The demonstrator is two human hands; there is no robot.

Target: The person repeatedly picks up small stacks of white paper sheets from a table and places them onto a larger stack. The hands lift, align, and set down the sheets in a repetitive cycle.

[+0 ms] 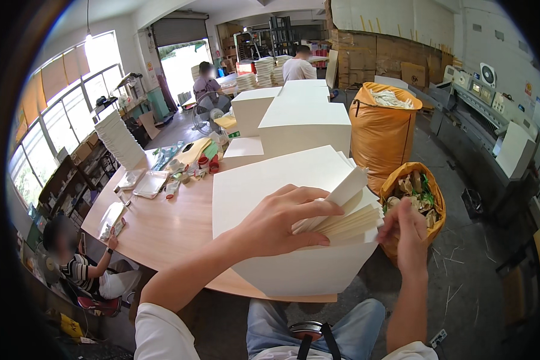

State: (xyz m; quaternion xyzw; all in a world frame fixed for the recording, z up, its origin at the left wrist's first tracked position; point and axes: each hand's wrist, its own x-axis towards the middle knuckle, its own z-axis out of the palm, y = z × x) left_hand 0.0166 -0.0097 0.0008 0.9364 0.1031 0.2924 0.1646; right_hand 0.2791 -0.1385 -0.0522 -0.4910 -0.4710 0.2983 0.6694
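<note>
A tall stack of white paper sheets [258,192] stands at the table's near edge, right in front of me. My left hand [285,219] reaches across its top and grips the bent-up right corner of several sheets [348,189], thumb below and fingers above. Under that fold, more sheet edges [357,221] fan out in thin layers. Just right of the fanned edges is my right hand [407,234], its fingers curled together and slightly blurred. Whatever it may pinch there is hidden.
More white paper stacks [306,129] stand behind mine. Bags, tape rolls [209,163] and small packs lie on the wooden table [180,222]. Two orange sacks [381,141] of scraps flank it on the right, before a machine [486,120]. A person [93,264] sits at left; two more work farther back.
</note>
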